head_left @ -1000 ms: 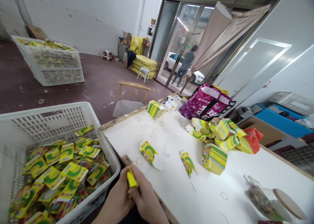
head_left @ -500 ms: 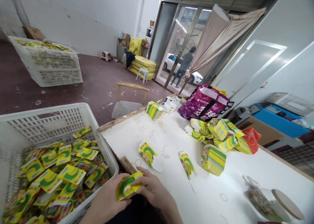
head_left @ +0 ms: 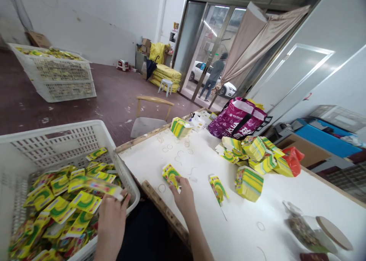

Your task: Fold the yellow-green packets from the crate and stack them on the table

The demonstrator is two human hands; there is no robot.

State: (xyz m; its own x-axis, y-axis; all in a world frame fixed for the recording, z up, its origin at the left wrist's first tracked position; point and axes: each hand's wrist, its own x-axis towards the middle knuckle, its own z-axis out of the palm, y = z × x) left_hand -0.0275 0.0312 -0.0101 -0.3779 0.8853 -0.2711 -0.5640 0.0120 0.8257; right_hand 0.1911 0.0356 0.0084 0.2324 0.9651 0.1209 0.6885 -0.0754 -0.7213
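Note:
My left hand (head_left: 110, 215) is over the white plastic crate (head_left: 57, 139) at my left and pinches a yellow-green packet (head_left: 98, 185) just above the heap of loose packets (head_left: 57, 207) inside. My right hand (head_left: 183, 194) reaches onto the white table (head_left: 234, 223). Its curled fingers close on the near edge of a small stack of the same packets (head_left: 170, 173). A second small stack (head_left: 219, 188) lies a little to the right of that hand.
Banded packet bundles (head_left: 249, 183) and a pile of them (head_left: 254, 152) lie mid-table, and one bundle (head_left: 180, 127) sits at the far edge. Rubber bands (head_left: 177, 152), a purple bag (head_left: 238, 118) and a lidded jar (head_left: 310, 230) are there too. A chair (head_left: 151, 118), stacked crates (head_left: 60, 76) and a person in the doorway (head_left: 214, 76) are beyond.
Both hands held one packet together at my lap. They have split: the right went forward to the stack on the table, the left went into the crate and took a packet.

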